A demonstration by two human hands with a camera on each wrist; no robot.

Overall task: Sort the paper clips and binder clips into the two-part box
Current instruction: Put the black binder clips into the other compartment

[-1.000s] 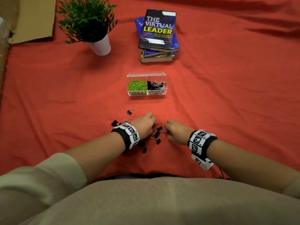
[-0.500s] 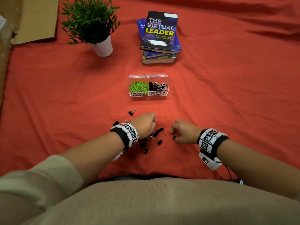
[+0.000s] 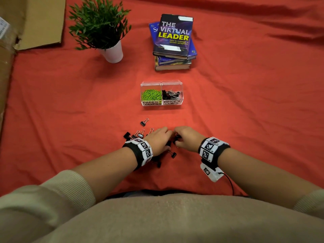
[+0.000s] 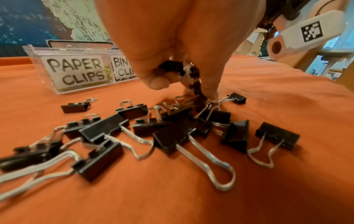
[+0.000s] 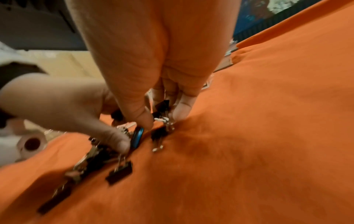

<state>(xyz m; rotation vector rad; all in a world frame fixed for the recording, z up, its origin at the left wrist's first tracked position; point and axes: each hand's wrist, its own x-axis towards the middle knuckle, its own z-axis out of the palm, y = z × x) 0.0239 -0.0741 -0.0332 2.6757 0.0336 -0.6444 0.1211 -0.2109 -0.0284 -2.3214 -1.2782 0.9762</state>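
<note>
Left hand [image 4: 172, 50] and right hand [image 5: 153, 63] each clutching black binder clips [image 4: 178, 68] (heap [image 4: 172, 125] directly beneath).

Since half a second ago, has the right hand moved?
Yes. The right hand moved left toward the left hand, nearly meeting it below the two-part box.

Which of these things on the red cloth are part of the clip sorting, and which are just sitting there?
Part of the job:
- two-part box, labelled for paper clips and binder clips
- green paper clips in its left half
- loose binder clips on the cloth
- left hand and right hand, both gripping binder clips

Just lying about:
- potted plant
- stack of books
- cardboard
</note>
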